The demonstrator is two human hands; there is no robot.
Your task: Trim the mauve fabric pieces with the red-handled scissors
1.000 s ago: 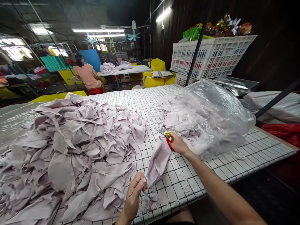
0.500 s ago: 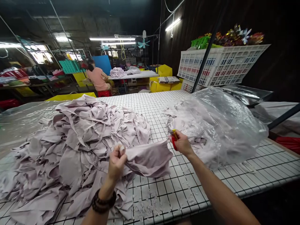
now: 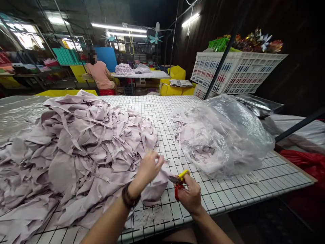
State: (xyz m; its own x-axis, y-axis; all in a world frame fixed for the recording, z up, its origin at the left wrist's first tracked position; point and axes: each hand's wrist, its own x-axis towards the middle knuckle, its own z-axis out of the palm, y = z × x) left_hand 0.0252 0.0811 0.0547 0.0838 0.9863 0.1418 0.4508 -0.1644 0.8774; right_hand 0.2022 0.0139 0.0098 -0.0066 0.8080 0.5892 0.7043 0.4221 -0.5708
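Observation:
My right hand (image 3: 190,195) grips a small pair of scissors (image 3: 180,179) with red and yellow handles. Their blades point left and meet the edge of a pale mauve fabric piece (image 3: 155,189). That piece hangs from my left hand (image 3: 151,166), whose fingers are pinched together at its upper end; a dark beaded bracelet is round the wrist. Left of both hands rises a big heap of similar mauve fabric pieces (image 3: 86,135), many with narrow straps. Whether the blades are closed on the cloth, I cannot tell.
A clear plastic bag (image 3: 228,139) with mauve pieces inside lies on the right of the grid-lined table (image 3: 165,113). Fabric scraps (image 3: 152,217) litter the near edge. White crates (image 3: 236,71) stand at the back right. A seated person (image 3: 99,74) is at another table.
My left hand has risen and moved right with the fabric, which now hangs down. The scissors have come down and left to the cloth's edge. The view has shifted slightly.

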